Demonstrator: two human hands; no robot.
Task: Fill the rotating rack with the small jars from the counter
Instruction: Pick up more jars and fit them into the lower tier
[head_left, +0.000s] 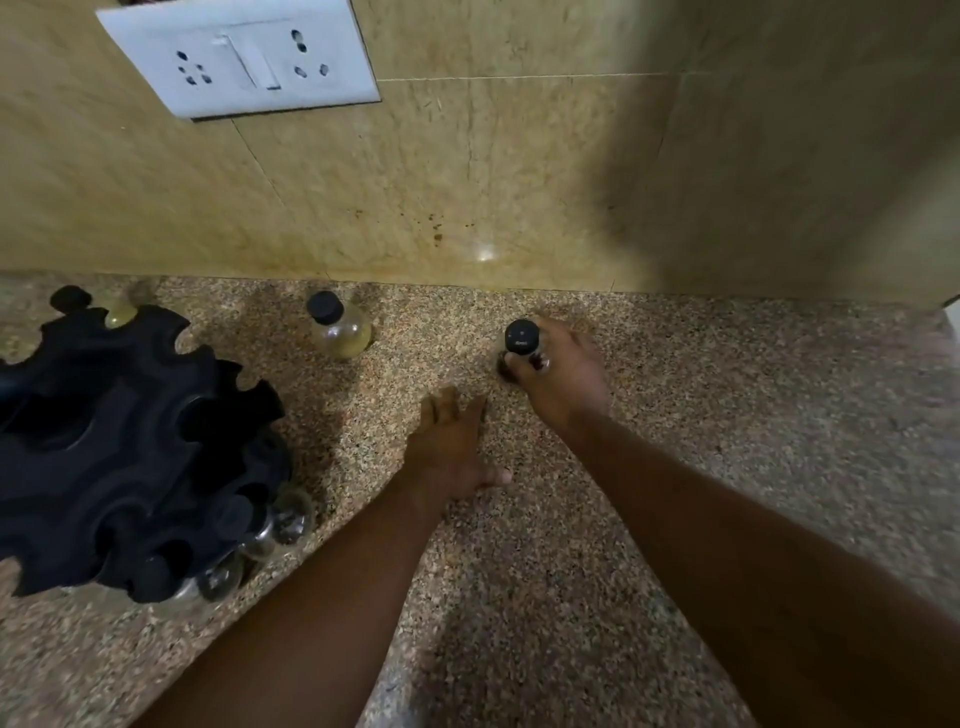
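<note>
Your left hand (451, 447) lies nearest, flat and empty on the counter (727, 415), fingers spread wide. To its left stands the black rack (130, 447), with several capped jars (249, 525) seated in its lower slots at the near side. Beyond, your right hand (558, 371) is closed around a black-capped jar (521, 338) standing on the counter. Further left, a second jar (337, 325) stands loose near the wall, well apart from both hands. On the tiled wall above, a white socket plate (239, 57) is mounted.
</note>
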